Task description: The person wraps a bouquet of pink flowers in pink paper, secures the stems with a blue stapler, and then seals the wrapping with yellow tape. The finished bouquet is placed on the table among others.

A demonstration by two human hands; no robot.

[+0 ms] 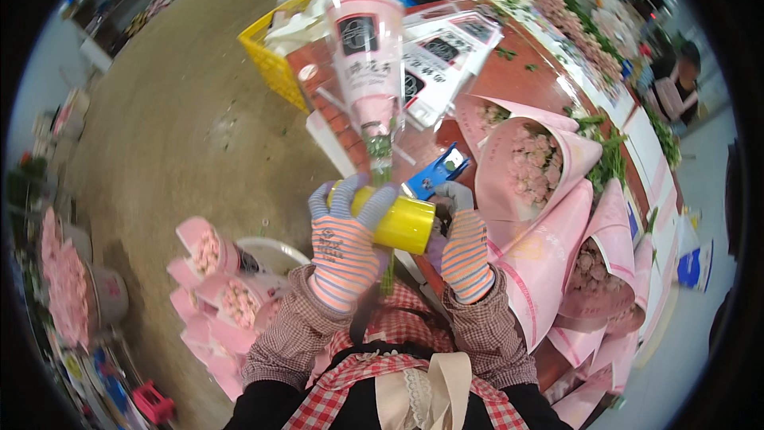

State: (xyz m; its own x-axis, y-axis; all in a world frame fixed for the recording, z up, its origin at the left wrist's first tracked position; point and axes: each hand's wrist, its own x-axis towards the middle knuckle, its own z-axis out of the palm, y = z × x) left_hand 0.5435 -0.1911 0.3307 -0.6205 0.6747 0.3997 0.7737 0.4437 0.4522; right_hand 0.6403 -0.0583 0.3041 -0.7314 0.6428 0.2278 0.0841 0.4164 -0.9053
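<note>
My left hand (pixel 348 239), in a striped knit glove, is spread over a roll of yellow tape (pixel 404 224) and grips it. A blue tape dispenser (pixel 436 172) juts out just past the roll. At the dispenser's near end, my right hand (pixel 467 245), gloved alike, is curled around it, with its grip partly hidden. Beyond my left hand is a bouquet sleeve (pixel 369 65) of pink and clear film, bearing writing. Its green stems (pixel 380 161) run towards me beneath the roll and reappear on the near side.
Pink-wrapped bouquets (pixel 528 161) crowd the red table (pixel 525 80) at right. Flat printed sleeves (pixel 444 54) lie at its far end. Behind them is a yellow crate (pixel 262 63). Wrapped bouquets (pixel 227 292) stand beside a white bucket (pixel 274 246) at left. A person (pixel 674 83) is at far right.
</note>
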